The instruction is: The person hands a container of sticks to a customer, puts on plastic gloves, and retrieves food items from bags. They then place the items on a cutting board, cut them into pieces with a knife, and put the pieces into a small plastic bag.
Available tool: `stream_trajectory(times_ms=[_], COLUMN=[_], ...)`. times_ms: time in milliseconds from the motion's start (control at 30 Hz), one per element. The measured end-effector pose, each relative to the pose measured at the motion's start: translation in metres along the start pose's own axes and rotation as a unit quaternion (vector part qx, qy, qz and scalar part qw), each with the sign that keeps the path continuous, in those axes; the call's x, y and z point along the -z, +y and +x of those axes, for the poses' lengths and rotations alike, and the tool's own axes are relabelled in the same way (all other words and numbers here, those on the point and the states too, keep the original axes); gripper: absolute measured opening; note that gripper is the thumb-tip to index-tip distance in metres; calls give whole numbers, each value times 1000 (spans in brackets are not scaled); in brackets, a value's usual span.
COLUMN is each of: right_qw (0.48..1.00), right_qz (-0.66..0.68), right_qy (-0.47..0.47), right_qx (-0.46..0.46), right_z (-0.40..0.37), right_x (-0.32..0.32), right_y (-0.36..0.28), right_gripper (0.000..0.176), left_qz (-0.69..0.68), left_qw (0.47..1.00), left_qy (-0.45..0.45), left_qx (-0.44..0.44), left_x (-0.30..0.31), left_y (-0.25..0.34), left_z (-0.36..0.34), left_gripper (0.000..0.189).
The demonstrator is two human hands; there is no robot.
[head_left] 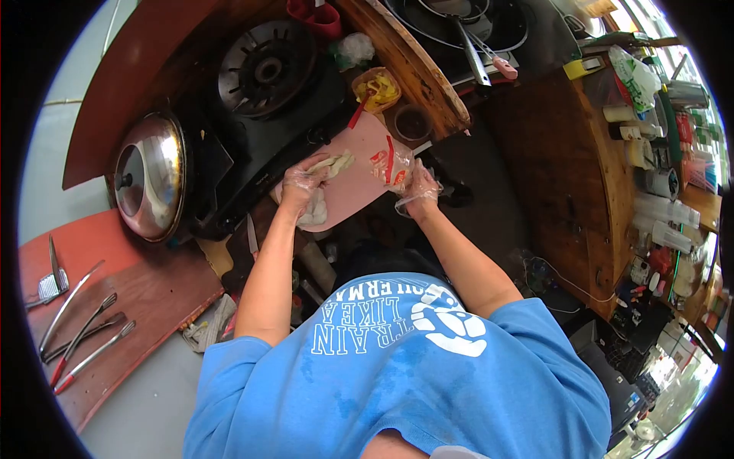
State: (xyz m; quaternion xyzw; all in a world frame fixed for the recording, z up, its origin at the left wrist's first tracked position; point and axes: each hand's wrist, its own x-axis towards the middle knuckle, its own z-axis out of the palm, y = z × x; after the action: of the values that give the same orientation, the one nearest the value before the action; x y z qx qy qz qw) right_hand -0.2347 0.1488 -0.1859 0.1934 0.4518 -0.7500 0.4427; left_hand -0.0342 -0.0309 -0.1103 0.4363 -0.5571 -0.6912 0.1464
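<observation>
My left hand (303,183), in a clear plastic glove, is closed on a pale crumpled cloth (333,164) at the left edge of a pink cutting board (355,183). More of the pale cloth hangs below that hand, over the board's near left corner. At the board's right side my right hand (420,187), also in a clear glove, grips a clear plastic packet (393,164) with red print. Beyond the packet, a red-handled tool (357,115) lies by a basket of yellow pieces (377,89).
A black gas stove (267,73) stands at the upper left, beside a domed lid (151,177). Tongs (84,329) lie on the reddish table (145,306) at left. A knife (251,236) is near my left forearm. Pans (459,30) are at the top.
</observation>
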Motion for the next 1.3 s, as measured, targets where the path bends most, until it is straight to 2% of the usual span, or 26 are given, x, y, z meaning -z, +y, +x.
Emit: stream_trajectory(times_ms=[67, 133, 167, 233, 300, 367, 400, 467, 533, 567, 600, 633, 700, 733, 767, 800, 833, 900, 967, 1033, 1100, 1167, 1233, 1300], right_qw=[999, 998, 997, 997, 988, 984, 979, 972, 965, 944, 917, 919, 873, 860, 860, 889, 912, 910, 910, 879, 923, 938, 961, 956], right_qz=[11, 32, 52, 49, 93, 86, 78, 118, 157, 184, 210, 212, 256, 294, 295, 230, 163, 163, 162, 116, 50, 24, -16, -15], right_qy=[11, -5, -21, -11, -78, -104, -130, -144, -154, -226, -296, -293, -360, -341, -345, -355, -360, -370, -377, -460, -380, -343, -256, -263], right_qx=[-34, -44, -59, -62, -98, -117, -136, -141, -143, -155, -164, -159, -208, -241, -235, -174, -108, -90, -67, -49, -21, 47, 100, 128], right_z=[-14, -10, -8, -14, -20, -27, -27, -26, -20, -19, -18, -22, -28, -30, -33, -39, -44, -54, -75, -110, -112, -109, -132, -146], right_x=[-3, 10, 17, 15, 11, 6, 6, 4, 12, 18, 24, 21, 12, 10, 9, 5, 2, -3, -14, -38, -33, -9, 13, 27], right_y=[-7, -2, 0, -4, -11, -19, -18, -13, -6, -2, -1, -6, -16, -20, -25, -31, -38, -56, -80, -113, -121, -123, -134, -147], right_gripper=[33, 35, 37, 41, 39, 42, 44, 42, 40, 37, 35, 35, 32, 33, 33, 35, 36, 40, 44, 51, 51, 47, 48, 44], left_qz=[6, 165, 165, 366, 376, 463, 465, 498, 480, 459, 458, 450, 440, 411, 381, 414, 411, 327, 233, 224, 361, 468, 381, 398], left_qw=[1000, 985, 985, 908, 910, 858, 857, 820, 823, 826, 827, 831, 834, 847, 856, 766, 761, 788, 786, 768, 772, 780, 802, 774], left_qy=[8, -24, -27, 18, 20, 59, 58, 94, 111, 128, 123, 106, 86, 42, -2, -1, -6, -18, -58, -106, -134, -171, -217, -268], left_qx=[-5, -46, -46, -205, -172, -215, -215, -267, -284, -300, -302, -310, -323, -336, -349, -492, -502, -522, -569, -591, -507, -379, -406, -413], left_x=[-3, -12, -15, -19, -20, -19, -18, -16, -12, -12, -16, -19, -28, -36, -45, -53, -66, -95, -124, -144, -167, -180, -197, -219], left_y=[-3, -5, -7, -16, -16, -9, -6, 1, 11, 15, 25, 38, 59, 67, 76, 83, 96, 124, 146, 157, 161, 159, 145, 148], left_z=[12, 23, 26, 33, 33, 26, 21, 11, 4, 0, -7, -15, -32, -42, -50, -53, -62, -84, -93, -94, -91, -80, -59, -56], left_gripper=[34, 38, 38, 47, 50, 49, 49, 44, 41, 38, 38, 34, 30, 28, 26, 22, 22, 23, 25, 21, 17, 17, 19, 20])
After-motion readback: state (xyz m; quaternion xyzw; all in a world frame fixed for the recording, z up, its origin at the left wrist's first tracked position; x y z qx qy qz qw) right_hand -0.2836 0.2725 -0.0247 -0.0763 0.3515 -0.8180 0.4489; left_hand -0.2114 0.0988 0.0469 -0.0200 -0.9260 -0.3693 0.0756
